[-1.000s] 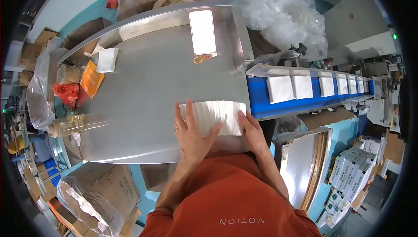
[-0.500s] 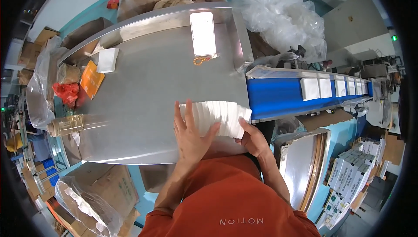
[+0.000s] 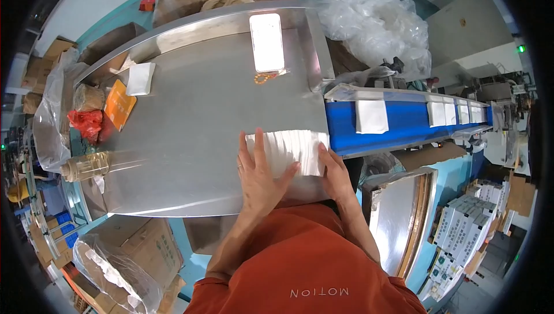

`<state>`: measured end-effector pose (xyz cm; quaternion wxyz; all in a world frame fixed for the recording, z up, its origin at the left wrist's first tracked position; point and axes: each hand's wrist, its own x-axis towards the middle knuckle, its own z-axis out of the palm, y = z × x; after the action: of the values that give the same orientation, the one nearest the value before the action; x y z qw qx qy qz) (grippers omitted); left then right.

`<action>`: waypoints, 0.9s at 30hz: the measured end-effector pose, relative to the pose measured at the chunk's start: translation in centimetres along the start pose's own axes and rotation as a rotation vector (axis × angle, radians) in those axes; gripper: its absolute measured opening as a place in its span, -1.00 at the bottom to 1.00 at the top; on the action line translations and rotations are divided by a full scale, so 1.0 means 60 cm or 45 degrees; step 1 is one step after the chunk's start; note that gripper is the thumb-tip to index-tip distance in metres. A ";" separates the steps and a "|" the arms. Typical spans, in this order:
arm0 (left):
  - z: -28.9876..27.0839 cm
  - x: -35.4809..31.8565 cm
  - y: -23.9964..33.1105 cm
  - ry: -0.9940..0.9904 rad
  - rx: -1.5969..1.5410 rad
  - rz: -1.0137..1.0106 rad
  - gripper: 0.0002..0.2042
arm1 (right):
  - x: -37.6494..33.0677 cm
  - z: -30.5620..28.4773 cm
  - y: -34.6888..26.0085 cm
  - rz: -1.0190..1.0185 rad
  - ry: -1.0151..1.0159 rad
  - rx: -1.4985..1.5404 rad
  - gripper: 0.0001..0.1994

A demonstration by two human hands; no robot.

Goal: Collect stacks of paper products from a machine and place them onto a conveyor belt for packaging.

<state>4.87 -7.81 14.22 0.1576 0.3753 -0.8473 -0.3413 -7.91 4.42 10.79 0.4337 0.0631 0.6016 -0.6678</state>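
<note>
A row of folded white tissues [image 3: 287,149] stands side by side on the steel table [image 3: 190,123], close to my body. My left hand [image 3: 261,178] grips its left end, fingers over the far edge and thumb along the near side. At the other end my right hand [image 3: 336,176] closes on the row, thumb and fingers pressed to the last pieces. To the right, a blue conveyor belt [image 3: 343,126] meets the table edge. One white folded tissue [image 3: 372,116] lies near the belt's close end, and several more sit farther along it.
A white phone-like slab [image 3: 267,43] with an orange bead strap [image 3: 265,78] lies at the table's back. On the left are a white packet [image 3: 140,79], an orange packet [image 3: 119,105], a red plastic bag [image 3: 86,124] and a tape roll [image 3: 86,167]. Raised steel walls edge the table.
The row's right end has come in and straightened, with my right hand shifting slightly left and up along it. On the belt, the white tissues have travelled left toward the table.
</note>
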 end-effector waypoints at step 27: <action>0.014 0.002 0.005 -0.223 -0.395 0.023 -0.10 | -0.012 0.020 -0.010 -0.344 -0.063 -0.822 -0.50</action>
<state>4.17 -7.35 13.83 0.1422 0.3076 -0.7982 -0.4980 -7.34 3.65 12.00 0.3534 -0.1734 0.7740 -0.4959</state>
